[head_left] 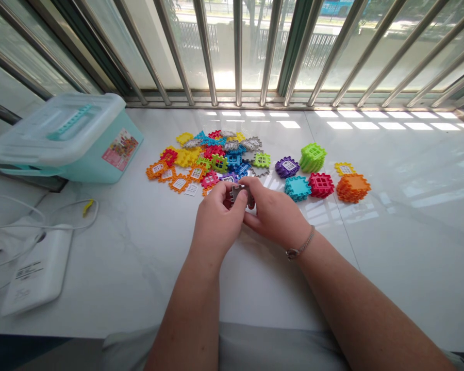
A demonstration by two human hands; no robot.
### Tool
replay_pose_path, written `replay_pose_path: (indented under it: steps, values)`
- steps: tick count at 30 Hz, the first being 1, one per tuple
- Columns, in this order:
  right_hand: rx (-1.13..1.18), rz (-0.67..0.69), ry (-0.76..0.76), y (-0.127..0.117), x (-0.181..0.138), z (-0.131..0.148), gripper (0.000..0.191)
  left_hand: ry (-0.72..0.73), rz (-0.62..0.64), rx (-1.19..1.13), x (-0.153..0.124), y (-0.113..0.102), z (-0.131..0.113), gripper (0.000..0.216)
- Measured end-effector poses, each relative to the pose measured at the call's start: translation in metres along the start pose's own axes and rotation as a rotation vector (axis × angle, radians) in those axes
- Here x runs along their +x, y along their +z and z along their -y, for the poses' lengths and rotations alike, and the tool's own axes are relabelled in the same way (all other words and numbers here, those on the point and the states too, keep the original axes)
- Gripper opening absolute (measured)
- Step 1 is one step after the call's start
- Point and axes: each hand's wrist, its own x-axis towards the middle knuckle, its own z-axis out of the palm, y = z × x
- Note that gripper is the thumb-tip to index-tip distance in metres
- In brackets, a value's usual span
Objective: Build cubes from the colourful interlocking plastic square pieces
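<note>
Near edge: grey cloth (270,340) along the bottom. Table (139,257): white, glossy, faintly veined, thin seam (347,232) leading away on the right. At left, on the table: flat white device (42,278), print too small to read; white cables (96,212) looped beside and beyond, small yellow tie (87,207) at one loop.

Mid-table, near centre: left hand (217,208) and right hand (276,211) close together, fingers curled, both gripping a small grey toothed piece (237,193). Single or stacked: cannot tell, partly covered by fingers. Chain bracelet (305,243) on the right wrist.

Just beyond the hands: loose heap (214,150) of toothed pieces in orange, yellow, red, blue, green and grey, some with window-shaped lattices. To its right, close together: light-blue stack (297,188), red stack (320,185), purple stack (286,166), green stack (313,157). Farther right: orange stack (353,188), yellow piece (345,168) just behind.

Far left: pale turquoise box (88,149), translucent lid (31,118) on, picture label (119,148) on its side.

Far edge: bright sunlight patches (363,125) on the table, in rows. Behind: metal bars (237,51) before window glass (222,72). Outside: fence (320,49), tree trunks (251,26), blurred blue shape (334,7).
</note>
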Motion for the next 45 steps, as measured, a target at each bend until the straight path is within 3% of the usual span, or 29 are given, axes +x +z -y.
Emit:
replay_pose_path:
  steps: [13,45]
  values:
    - [-0.023,0.055,0.027,-0.0014,0.0012,0.0025,0.046,-0.024,-0.003,0.100,-0.0022,-0.0013,-0.0027,0.018]
    - [-0.040,0.031,0.010,0.0001,0.0006,0.0003,0.047,-0.021,0.010,0.043,-0.0015,0.0000,-0.0041,0.016]
